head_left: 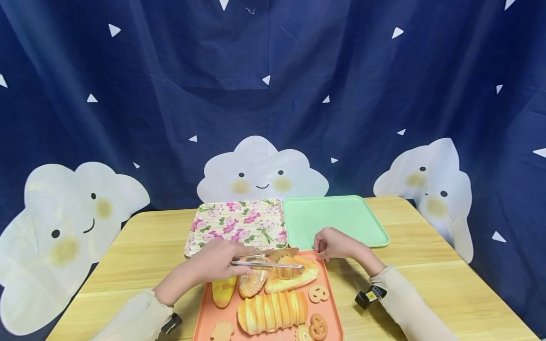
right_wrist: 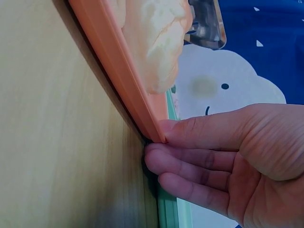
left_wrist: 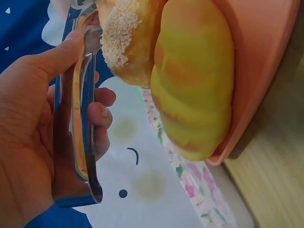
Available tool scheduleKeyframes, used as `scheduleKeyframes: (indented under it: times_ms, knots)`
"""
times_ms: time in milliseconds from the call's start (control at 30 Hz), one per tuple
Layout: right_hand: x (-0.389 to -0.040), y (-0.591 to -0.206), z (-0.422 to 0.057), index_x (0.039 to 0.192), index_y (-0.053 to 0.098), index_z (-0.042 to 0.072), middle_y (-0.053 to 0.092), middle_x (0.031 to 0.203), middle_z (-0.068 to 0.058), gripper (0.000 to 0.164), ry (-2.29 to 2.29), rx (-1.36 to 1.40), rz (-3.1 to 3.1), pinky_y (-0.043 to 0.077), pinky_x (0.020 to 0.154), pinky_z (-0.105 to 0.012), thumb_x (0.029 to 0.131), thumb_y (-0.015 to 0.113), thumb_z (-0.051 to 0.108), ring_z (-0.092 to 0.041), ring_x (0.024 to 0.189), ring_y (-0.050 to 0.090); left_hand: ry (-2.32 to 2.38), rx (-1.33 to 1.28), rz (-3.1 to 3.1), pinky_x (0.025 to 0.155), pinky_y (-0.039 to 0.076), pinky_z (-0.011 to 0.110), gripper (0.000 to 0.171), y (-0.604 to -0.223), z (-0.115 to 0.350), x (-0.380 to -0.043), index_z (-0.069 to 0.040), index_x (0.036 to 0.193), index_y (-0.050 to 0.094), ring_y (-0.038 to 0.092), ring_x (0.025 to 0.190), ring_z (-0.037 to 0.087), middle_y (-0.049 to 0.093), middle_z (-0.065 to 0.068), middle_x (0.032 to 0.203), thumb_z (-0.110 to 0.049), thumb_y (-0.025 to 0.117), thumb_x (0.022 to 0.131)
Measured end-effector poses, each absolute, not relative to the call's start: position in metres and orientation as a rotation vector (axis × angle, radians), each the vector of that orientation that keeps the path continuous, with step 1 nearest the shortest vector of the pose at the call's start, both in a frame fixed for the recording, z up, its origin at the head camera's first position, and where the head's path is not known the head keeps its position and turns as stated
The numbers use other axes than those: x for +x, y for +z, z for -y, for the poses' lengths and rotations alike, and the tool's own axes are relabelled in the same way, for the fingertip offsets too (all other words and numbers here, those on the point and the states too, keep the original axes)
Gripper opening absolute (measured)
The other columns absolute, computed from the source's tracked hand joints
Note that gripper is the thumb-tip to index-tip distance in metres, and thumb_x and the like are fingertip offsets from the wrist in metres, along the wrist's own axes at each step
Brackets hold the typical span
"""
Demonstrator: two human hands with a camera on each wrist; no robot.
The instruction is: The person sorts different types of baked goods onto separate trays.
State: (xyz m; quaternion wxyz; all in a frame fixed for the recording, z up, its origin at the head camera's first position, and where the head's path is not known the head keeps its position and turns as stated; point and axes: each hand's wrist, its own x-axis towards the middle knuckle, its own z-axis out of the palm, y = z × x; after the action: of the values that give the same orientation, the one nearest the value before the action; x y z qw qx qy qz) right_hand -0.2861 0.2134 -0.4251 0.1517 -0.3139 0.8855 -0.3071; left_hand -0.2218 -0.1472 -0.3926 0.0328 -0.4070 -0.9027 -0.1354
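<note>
My left hand [head_left: 219,259] grips metal tongs [left_wrist: 64,175], its fingers curled round the arms. In the head view the tongs' ends lie on either side of a small muffin-shaped bread [head_left: 286,272]; whether they squeeze it I cannot tell. This bread is over a larger flat pastry [head_left: 294,282] on the orange tray [head_left: 205,322]. Close to the left hand are a sugar-topped bun [left_wrist: 118,40] and a yellow-green bread [left_wrist: 194,80]. My right hand [right_wrist: 213,156] pinches the far right corner of the orange tray between thumb and fingers.
Nearer on the orange tray lie a ridged loaf [head_left: 272,312], a pretzel cookie [head_left: 318,293] and several other cookies. Behind it are a flowered tray [head_left: 239,222] and a light green tray [head_left: 328,220], side by side on the wooden table [head_left: 141,255]. A dark blue curtain [head_left: 170,94] hangs behind.
</note>
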Motion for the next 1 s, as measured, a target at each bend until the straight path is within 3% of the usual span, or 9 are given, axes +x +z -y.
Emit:
scheduleKeyframes:
  times_ms: [167, 433, 700, 833, 1000]
  knots:
    - [-0.286, -0.425, -0.213, 0.083, 0.067, 0.001, 0.069, 0.065, -0.011, 0.012, -0.872, -0.900, -2.549, 0.044, 0.052, -0.019, 0.085, 0.076, -0.006, -0.023, 0.054, 0.065, -0.385, -1.244, 2.735, 0.055, 0.036, 0.018, 0.041, -0.395, 0.146, -0.222, -0.016, 0.124, 0.075, 0.041, 0.057, -0.004, 0.078, 0.001, 0.111, -0.044, 0.069, 0.095]
    - [-0.285, -0.424, -0.213, 0.083, 0.067, 0.001, 0.069, 0.065, -0.011, 0.011, -0.868, -0.903, -2.553, 0.044, 0.052, -0.020, 0.085, 0.076, -0.006, -0.023, 0.054, 0.066, -0.376, -1.249, 2.696, 0.052, 0.033, 0.015, 0.034, -0.398, 0.143, -0.220, -0.017, 0.119, 0.078, 0.034, 0.053, -0.005, 0.079, -0.002, 0.101, -0.039, 0.070, 0.095]
    - [-0.284, -0.423, -0.213, 0.083, 0.067, 0.002, 0.069, 0.065, -0.009, 0.012, -0.864, -0.896, -2.560, 0.044, 0.052, -0.020, 0.085, 0.075, -0.006, -0.023, 0.054, 0.066, -0.482, -1.208, 2.736, 0.046, 0.025, 0.016, 0.032, -0.401, 0.143, -0.218, -0.013, 0.119, 0.077, 0.022, 0.047, -0.003, 0.079, 0.002, 0.104, -0.033, 0.069, 0.096]
    - [-0.284, -0.423, -0.213, 0.083, 0.066, 0.003, 0.068, 0.064, -0.008, 0.014, -0.875, -0.897, -2.556, 0.044, 0.052, -0.020, 0.085, 0.072, -0.009, -0.023, 0.054, 0.065, -0.514, -1.196, 2.722, 0.045, 0.023, 0.016, 0.030, -0.398, 0.143, -0.216, -0.014, 0.120, 0.077, 0.019, 0.046, -0.003, 0.079, -0.001, 0.091, -0.032, 0.069, 0.097]
    - [-0.285, -0.425, -0.214, 0.081, 0.067, 0.005, 0.066, 0.063, -0.005, 0.025, -0.886, -0.908, -2.553, 0.043, 0.051, -0.020, 0.077, 0.066, -0.019, -0.022, 0.054, 0.064, -0.575, -1.184, 2.654, 0.050, 0.032, 0.015, 0.028, -0.388, 0.145, -0.215, -0.014, 0.119, 0.078, 0.029, 0.049, -0.007, 0.079, -0.001, 0.092, -0.029, 0.071, 0.096]
